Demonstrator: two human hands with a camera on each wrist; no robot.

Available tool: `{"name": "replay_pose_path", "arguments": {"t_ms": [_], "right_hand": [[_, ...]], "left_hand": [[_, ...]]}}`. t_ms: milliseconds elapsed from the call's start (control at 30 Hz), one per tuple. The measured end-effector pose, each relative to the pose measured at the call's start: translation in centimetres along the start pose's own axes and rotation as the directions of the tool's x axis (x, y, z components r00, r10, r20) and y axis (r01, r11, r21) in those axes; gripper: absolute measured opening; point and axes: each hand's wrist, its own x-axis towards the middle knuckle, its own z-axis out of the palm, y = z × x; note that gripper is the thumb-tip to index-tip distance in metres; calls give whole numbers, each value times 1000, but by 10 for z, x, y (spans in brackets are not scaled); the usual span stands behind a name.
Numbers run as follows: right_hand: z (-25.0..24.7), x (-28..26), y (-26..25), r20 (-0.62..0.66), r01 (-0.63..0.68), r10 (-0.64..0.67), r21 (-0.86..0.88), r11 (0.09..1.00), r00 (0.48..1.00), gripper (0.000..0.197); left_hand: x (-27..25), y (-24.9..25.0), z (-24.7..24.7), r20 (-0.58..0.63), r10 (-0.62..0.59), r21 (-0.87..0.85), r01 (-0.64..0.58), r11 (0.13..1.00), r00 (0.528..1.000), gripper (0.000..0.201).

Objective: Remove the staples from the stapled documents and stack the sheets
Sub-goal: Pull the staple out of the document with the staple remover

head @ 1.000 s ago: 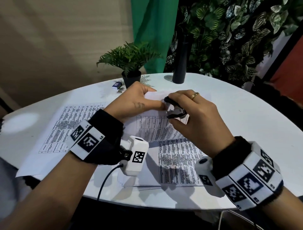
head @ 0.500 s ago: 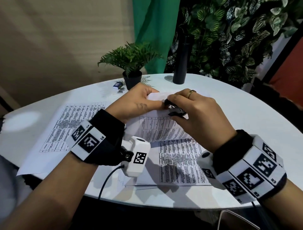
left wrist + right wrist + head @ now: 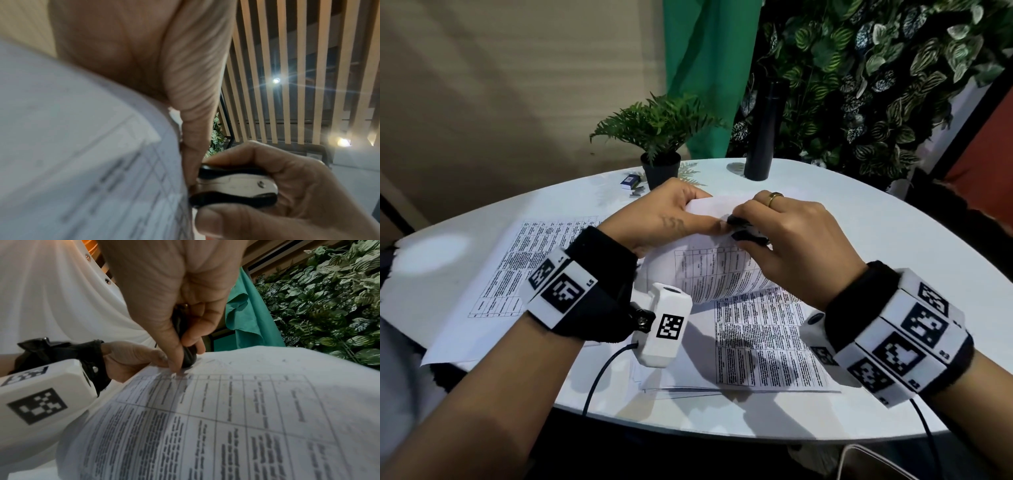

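Note:
A stapled document (image 3: 717, 269) printed with tables is lifted and bowed above the white table (image 3: 859, 233). My left hand (image 3: 664, 219) pinches its top edge, thumb on the front beside the tool. My right hand (image 3: 784, 240) squeezes a black and chrome staple remover (image 3: 744, 230) against that same edge. In the left wrist view the staple remover (image 3: 232, 186) has its jaws closed at the paper edge (image 3: 176, 186). The right wrist view shows the remover (image 3: 186, 353) pressed on the sheet (image 3: 226, 410). The staple itself is hidden.
Loose printed sheets (image 3: 517, 270) lie at the left, and another pile (image 3: 753, 342) lies under my hands near the front edge. A small potted fern (image 3: 659, 137), a black bottle (image 3: 762, 133) and a small blue box (image 3: 629, 181) stand at the back.
Both hands have shifted slightly away from me with the document. My right hand has closed the staple remover tighter on the paper's top edge.

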Motion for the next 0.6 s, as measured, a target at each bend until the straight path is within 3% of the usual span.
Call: {"name": "replay_pose_path", "arguments": {"t_ms": [167, 333, 500, 600], "right_hand": [[-2, 0, 2, -46, -10, 13, 81, 997, 999, 22], [-5, -3, 2, -96, -68, 91, 216, 974, 991, 24], [-10, -1, 3, -70, -135, 158, 257, 957, 985, 32], [-14, 0, 3, -48, -128, 142, 213, 969, 989, 35]], "left_hand": [[-1, -1, 1, 20, 23, -91, -21, 996, 1000, 10], [2, -5, 0, 1, 19, -160, -19, 987, 1000, 27], [1, -4, -1, 10, 12, -182, -10, 983, 1000, 8], [0, -3, 0, 4, 27, -185, -26, 982, 1000, 8]]}}
